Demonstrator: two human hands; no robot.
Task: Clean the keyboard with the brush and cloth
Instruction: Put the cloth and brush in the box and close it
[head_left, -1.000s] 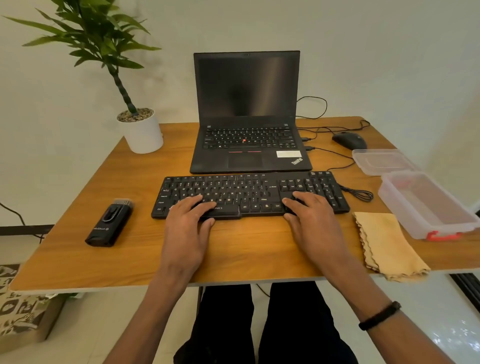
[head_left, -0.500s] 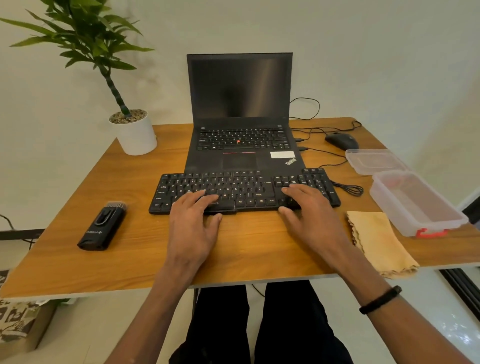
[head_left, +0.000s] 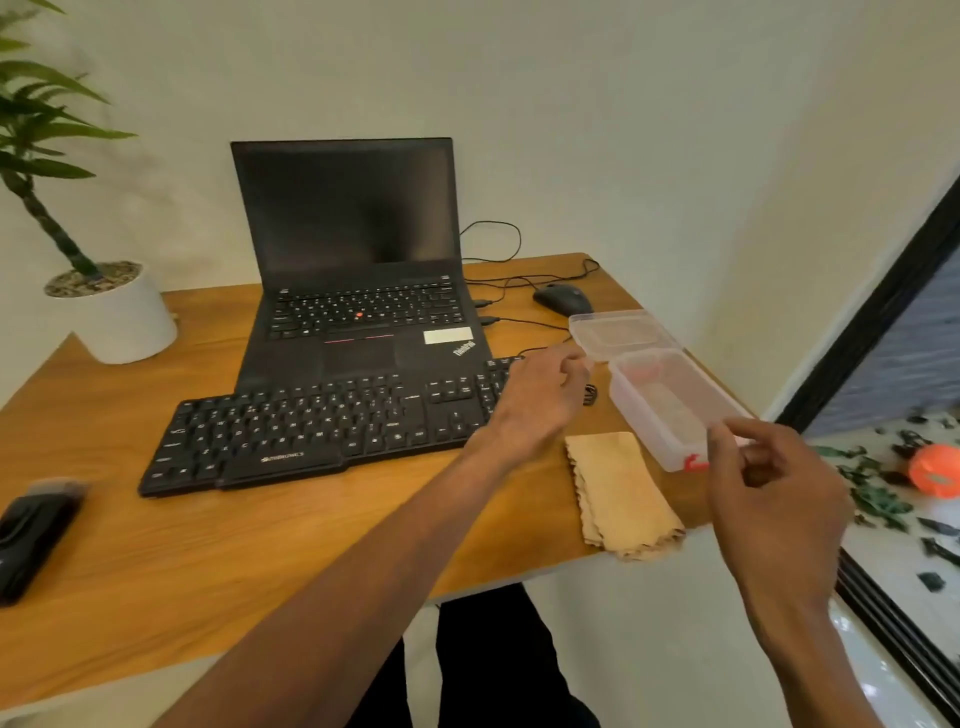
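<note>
The black keyboard (head_left: 311, 431) lies on the wooden desk in front of the laptop. A folded tan cloth (head_left: 618, 488) rests at the desk's front right edge. The black brush (head_left: 31, 530) lies blurred at the far left. My left hand (head_left: 540, 400) hovers over the keyboard's right end, fingers loosely curled and holding nothing, close to the clear plastic box (head_left: 670, 405). My right hand (head_left: 774, 493) is at the box's near right corner, thumb and fingers on either side of the rim. Whether it grips the box is unclear.
An open laptop (head_left: 353, 249) stands behind the keyboard, with a mouse (head_left: 563, 299) and cables to its right. The box's lid (head_left: 618, 332) lies behind the box. A potted plant (head_left: 119, 317) stands at the back left. Desk edge (head_left: 519, 571) runs just past the cloth.
Both hands have left the keyboard and swung right to the plastic box. My view has turned right, so the brush now sits at the left edge.
</note>
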